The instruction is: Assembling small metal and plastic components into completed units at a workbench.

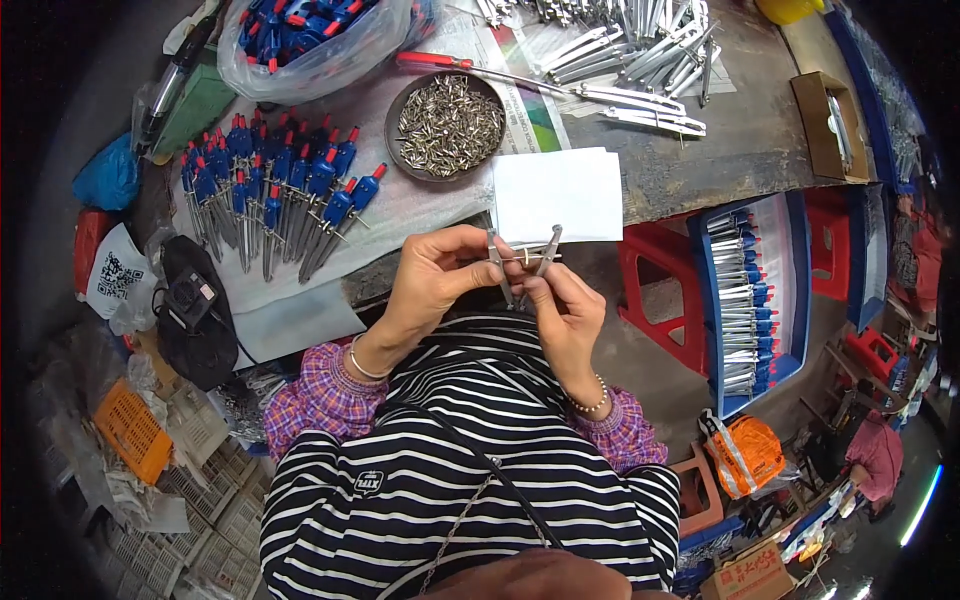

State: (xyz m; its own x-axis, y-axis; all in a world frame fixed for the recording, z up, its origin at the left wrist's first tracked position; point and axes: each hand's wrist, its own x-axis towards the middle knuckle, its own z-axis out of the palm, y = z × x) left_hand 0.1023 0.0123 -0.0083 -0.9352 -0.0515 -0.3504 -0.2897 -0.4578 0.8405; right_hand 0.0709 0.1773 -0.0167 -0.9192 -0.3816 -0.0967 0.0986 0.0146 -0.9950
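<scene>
My left hand [435, 275] pinches a slim grey metal leg [495, 255] between thumb and fingers, just beyond the near edge of the table. My right hand [568, 320] pinches a second slim metal leg [548, 252], which slants beside the first. A small brass-coloured crosspiece [527, 257] sits between the two legs; whether it is fixed to both I cannot tell. The lower ends of the legs are partly hidden by my fingers. Just past my hands lies a stack of white paper [558, 190].
A round bowl [393, 140] of small metal pins stands beyond my hands, near a red-handled screwdriver [435, 62]. Blue-and-red-topped metal tools [270, 190] lie left, under a bag of blue parts [235, 75]. Loose metal legs [650, 60] lie far right; a blue tray [712, 300] holds finished-looking rows.
</scene>
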